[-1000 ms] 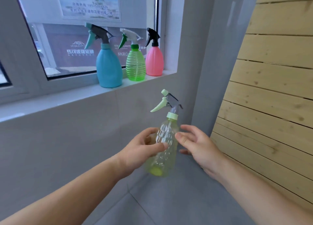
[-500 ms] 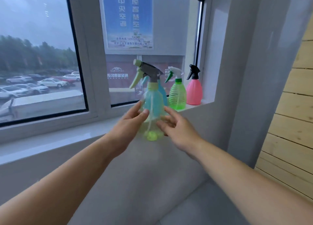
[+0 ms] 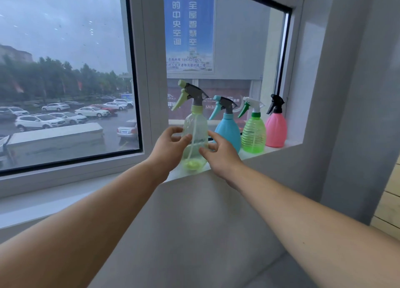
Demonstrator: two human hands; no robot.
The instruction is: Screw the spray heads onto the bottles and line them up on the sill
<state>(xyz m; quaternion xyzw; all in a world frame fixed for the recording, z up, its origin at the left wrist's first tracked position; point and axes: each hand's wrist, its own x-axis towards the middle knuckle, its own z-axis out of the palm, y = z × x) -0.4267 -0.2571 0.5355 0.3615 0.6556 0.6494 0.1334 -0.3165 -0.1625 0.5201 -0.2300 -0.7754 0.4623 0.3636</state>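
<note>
Clear bottle (image 3: 195,136) upright, nozzle toward 9 o'clock, at sill (image 3: 279,147) edge, blue bottle (image 3: 229,134) at 3 o'clock, my left hand (image 3: 167,147) and right hand (image 3: 220,155) fingers clamped round it.

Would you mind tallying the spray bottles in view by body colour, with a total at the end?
Clear with pale green tint: 1, the clear bottle between the left hand and right hand
Blue: 1, the blue bottle
Bright green: 1, the green bottle
Pink: 1, the pink bottle
Total: 4, all with spray heads fitted
</note>
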